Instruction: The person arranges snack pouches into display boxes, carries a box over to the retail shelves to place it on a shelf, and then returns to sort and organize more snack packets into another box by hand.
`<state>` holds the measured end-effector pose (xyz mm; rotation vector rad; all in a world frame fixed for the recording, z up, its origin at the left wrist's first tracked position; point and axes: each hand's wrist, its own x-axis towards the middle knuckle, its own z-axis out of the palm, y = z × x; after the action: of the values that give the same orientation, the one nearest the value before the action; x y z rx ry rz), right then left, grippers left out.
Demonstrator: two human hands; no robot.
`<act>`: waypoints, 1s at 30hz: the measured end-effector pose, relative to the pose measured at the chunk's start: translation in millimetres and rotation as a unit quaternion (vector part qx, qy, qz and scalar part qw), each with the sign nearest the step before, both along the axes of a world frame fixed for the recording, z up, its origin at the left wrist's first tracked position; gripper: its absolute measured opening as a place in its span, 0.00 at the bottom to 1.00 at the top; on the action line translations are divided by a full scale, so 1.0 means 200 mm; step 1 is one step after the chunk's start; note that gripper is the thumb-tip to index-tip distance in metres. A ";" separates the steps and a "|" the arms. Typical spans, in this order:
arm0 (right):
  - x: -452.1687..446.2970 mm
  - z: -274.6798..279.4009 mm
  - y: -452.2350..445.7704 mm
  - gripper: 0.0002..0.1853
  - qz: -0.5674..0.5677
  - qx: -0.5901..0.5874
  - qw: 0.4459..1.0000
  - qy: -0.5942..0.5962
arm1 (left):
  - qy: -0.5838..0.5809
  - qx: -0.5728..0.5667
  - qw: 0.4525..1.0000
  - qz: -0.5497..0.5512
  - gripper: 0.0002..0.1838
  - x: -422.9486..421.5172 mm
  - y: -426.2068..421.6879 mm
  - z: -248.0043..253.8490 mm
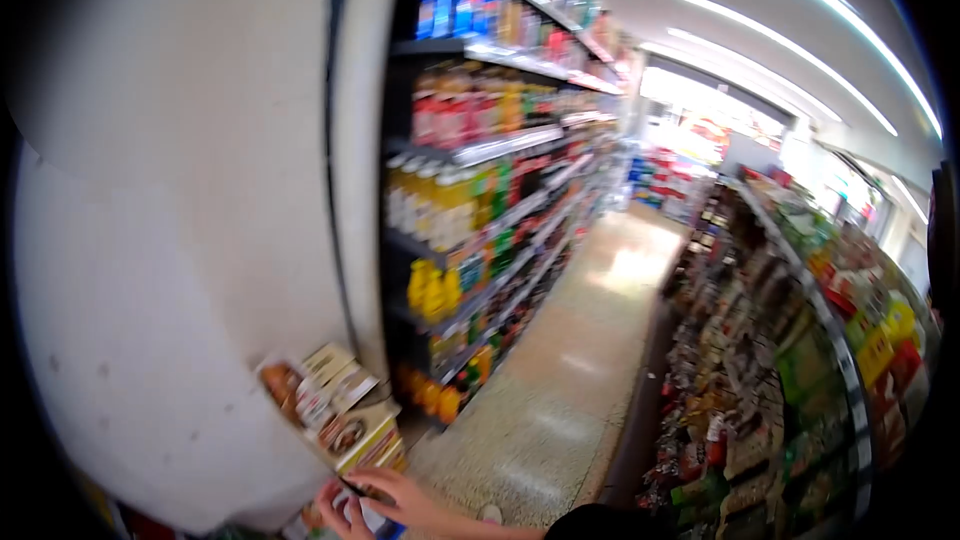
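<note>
Low in the head view, my right hand (402, 497) reaches in from the right, its fingers bent toward my left hand (340, 514). My left hand is partly cut off by the lower edge, with its fingers curled. The two hands are close together. A small dark, thin thing shows between them, too blurred to name. Just below my right hand is a white and blue item (378, 522), partly hidden by the fingers. Beyond the hands stands an open cardboard box (365, 432) with packaged goods beside it, against the white wall.
A tall shelf (470, 150) of bottles and cans lines the aisle's left side. On the right runs a lower shelf (770, 360) packed with bagged goods. The tiled aisle floor (560, 360) leads between them to bright windows (710, 105). A white wall (180, 240) fills the left.
</note>
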<state>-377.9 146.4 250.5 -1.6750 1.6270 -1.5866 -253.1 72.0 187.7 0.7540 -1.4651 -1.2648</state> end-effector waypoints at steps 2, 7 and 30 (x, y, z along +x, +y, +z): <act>-0.13 -0.04 0.03 0.24 -0.041 -0.015 0.999 -0.029 | 0.052 0.012 0.997 -0.056 0.20 -0.19 0.08 0.09; -0.48 0.04 0.21 0.20 -0.173 -0.071 0.982 0.032 | 0.051 0.025 0.981 -0.184 0.22 -0.62 0.20 0.17; -1.39 0.19 0.65 0.22 -0.380 -0.032 0.923 0.043 | 0.060 0.084 0.903 -0.417 0.27 -1.74 0.49 0.27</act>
<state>-656.6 275.5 288.2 -1.1940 2.4887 -1.9108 -600.7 170.1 241.5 0.1089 -1.6467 -2.0558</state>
